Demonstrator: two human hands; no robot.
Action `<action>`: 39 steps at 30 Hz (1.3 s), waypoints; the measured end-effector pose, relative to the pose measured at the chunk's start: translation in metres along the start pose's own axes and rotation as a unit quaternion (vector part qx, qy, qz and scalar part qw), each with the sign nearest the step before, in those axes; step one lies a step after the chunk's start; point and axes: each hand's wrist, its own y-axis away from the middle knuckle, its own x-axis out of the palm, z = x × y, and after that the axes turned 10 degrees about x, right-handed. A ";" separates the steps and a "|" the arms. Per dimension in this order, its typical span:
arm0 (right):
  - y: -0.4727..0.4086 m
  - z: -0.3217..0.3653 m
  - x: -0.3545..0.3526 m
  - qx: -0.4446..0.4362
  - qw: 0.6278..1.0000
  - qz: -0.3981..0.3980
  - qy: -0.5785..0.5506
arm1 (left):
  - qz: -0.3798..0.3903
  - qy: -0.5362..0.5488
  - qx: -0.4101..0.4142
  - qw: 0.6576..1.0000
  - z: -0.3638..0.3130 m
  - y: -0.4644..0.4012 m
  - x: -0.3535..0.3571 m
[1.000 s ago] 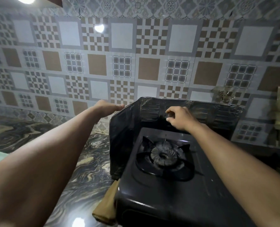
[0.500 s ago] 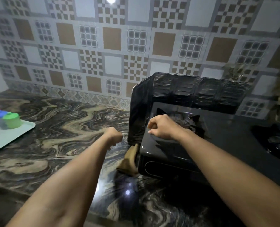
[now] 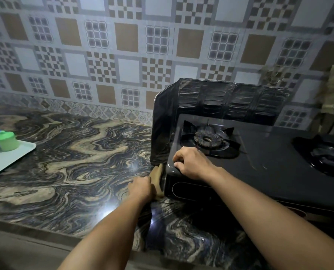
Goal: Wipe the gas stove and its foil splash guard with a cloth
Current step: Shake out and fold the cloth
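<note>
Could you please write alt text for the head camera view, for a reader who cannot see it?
A person's left hand reaches a tan cloth tucked against the left front corner of a black gas stove, while the right hand rests on that corner. A dark foil splash guard stands behind and left of the burner, on a marbled countertop.

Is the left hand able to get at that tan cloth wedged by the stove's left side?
Probably yes: the left hand already touches the tan cloth beside the stove, with nothing between them. Whether it grips is unclear.
</note>
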 end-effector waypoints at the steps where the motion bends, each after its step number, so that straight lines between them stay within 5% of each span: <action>1: 0.001 -0.001 0.000 -0.002 1.000 0.000 0.000 | -0.017 -0.008 0.006 1.000 0.002 0.001 0.003; 11: -0.008 0.006 -0.011 0.018 0.999 0.018 -0.022 | -0.106 0.281 0.002 0.954 0.001 -0.013 -0.078; 14: -0.012 0.015 -0.011 0.016 0.998 0.014 -0.052 | -0.080 0.322 0.024 0.943 -0.003 -0.011 -0.111; 25: -0.027 0.048 -0.034 0.008 0.974 0.001 -0.224 | -0.049 0.303 0.093 0.947 -0.013 0.016 -0.185; 39: -0.033 0.063 -0.070 0.022 0.923 -0.124 -0.363 | -0.126 0.348 -0.013 0.929 -0.001 0.038 -0.221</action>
